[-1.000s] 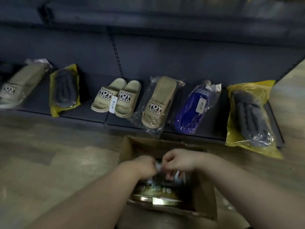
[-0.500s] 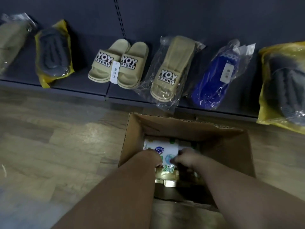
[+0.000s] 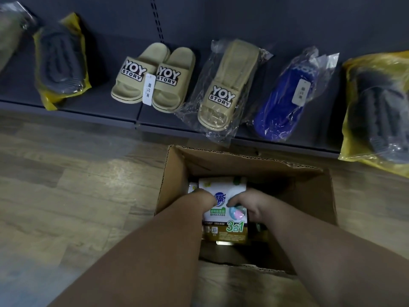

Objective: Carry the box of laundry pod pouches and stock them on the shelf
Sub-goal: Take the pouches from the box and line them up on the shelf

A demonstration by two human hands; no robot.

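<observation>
- Cardboard box [image 3: 174, 173] stands open on the wooden floor [image 3: 77, 196], directly in front of the low dark shelf [image 3: 93, 100].
- Both forearms reach down into the box from the near edge.
- Left hand [image 3: 204, 197] is curled over the left side of a laundry pod pouch [image 3: 223, 189]; fingers pressed on its face.
- Right hand [image 3: 247, 201] is closed against the right side of the same pouch, fingertips touching the printed front.
- The pouch is gripped between the two hands, inside the box, white upper half and gold lower band marked "3合1".
- Further pouches lie beneath and beside it; count cannot be told.
- Shelf carries slippers: an unwrapped beige pair [image 3: 152, 76], a bagged beige slipper [image 3: 225, 85], a blue bagged slipper [image 3: 285, 94], dark slippers in yellow bags [image 3: 376, 107] at both ends.
</observation>
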